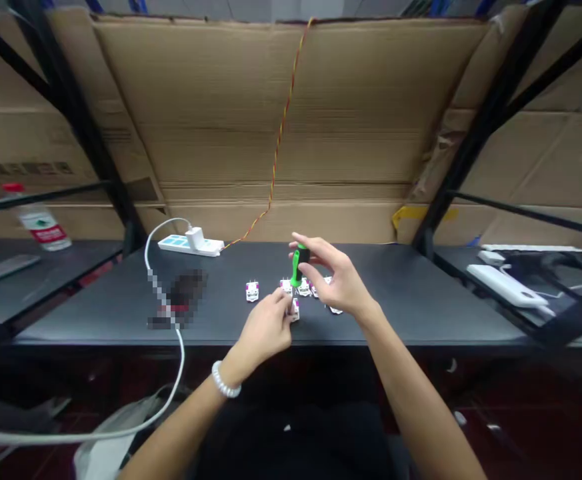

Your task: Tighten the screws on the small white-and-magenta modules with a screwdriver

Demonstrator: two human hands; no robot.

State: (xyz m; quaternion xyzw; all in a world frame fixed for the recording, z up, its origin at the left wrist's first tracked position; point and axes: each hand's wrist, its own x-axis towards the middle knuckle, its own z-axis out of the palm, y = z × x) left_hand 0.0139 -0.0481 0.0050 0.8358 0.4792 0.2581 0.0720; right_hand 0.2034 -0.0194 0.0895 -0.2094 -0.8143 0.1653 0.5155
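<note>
My right hand grips a green and black screwdriver upright, its tip pointing down at a small white part. My left hand, with a bead bracelet on the wrist, pinches that white part with purple trim on the dark table. Several similar white parts lie close by: one at the left, one behind the screwdriver, and others partly hidden behind my right hand.
A white power strip with a charger and white cable lies at the back left. A blurred dark object rests left of the parts. A bottle stands on the left shelf. Cardboard lines the back. White devices lie at right.
</note>
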